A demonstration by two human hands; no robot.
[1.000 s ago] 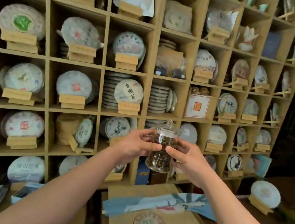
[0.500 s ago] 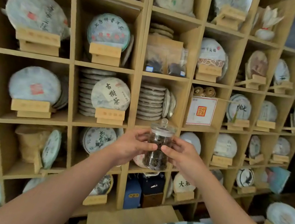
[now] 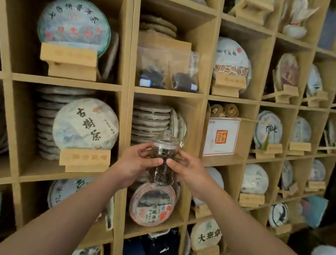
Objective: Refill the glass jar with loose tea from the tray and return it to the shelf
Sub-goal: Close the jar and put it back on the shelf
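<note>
Shelf (image 3: pixel 169 92) looms closer now; left hand (image 3: pixel 138 162) and right hand (image 3: pixel 188 171) clasp the lidded, refilled glass jar (image 3: pixel 163 160), nearly home.

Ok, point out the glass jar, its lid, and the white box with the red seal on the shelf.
jar (image 3: pixel 161 171): head view, on the tea-filled glass body between the hands.
lid (image 3: pixel 166 140): head view, on the lid's clear dome.
white box (image 3: pixel 221 136): head view, on its red seal.
</note>
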